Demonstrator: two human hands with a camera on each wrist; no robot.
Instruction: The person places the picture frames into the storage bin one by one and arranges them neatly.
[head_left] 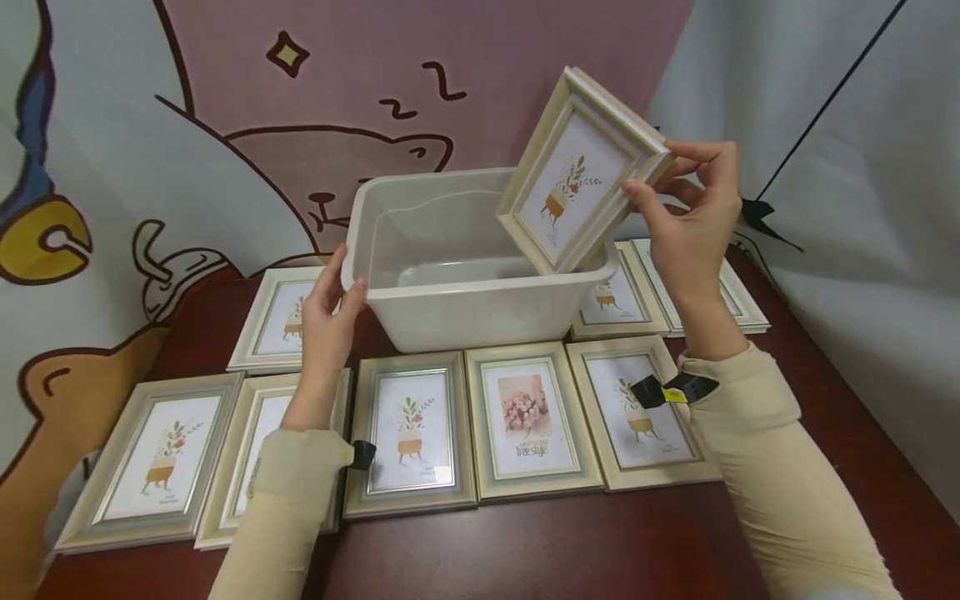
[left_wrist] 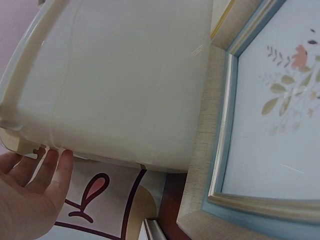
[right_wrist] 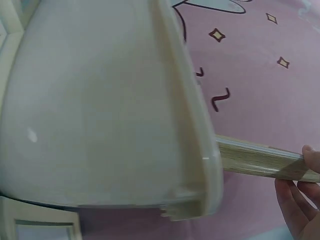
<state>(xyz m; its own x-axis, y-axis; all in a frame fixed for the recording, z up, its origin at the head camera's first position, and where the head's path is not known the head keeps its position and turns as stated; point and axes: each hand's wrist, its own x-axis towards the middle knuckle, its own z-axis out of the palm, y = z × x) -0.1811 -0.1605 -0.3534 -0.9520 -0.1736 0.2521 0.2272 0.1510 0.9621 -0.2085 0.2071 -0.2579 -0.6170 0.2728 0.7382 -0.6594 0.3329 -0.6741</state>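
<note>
A light grey plastic bin (head_left: 480,319) stands tilted among picture frames. My left hand (head_left: 327,312) grips its rim at the left corner; in the left wrist view, the fingertips (left_wrist: 64,160) meet the rim. My right hand (head_left: 693,221) pinches a cream picture frame (head_left: 540,183) by its right edge, thumb in front and fingers behind. That frame leans at a slant over the bin's right end, its lower corner at or just inside the rim. A potted-plant print shows behind its pane. From the right wrist, only the edge of the held frame (right_wrist: 260,157) is visible beyond the bin.
Several frames lie flat on the dark red table (head_left: 525,550), including a blue-edged plant frame (head_left: 410,433) and a flower-photo frame (head_left: 534,421). More lie beside the bin, such as a white frame (head_left: 281,321) on the left. A cartoon-printed curtain (head_left: 525,100) hangs close behind.
</note>
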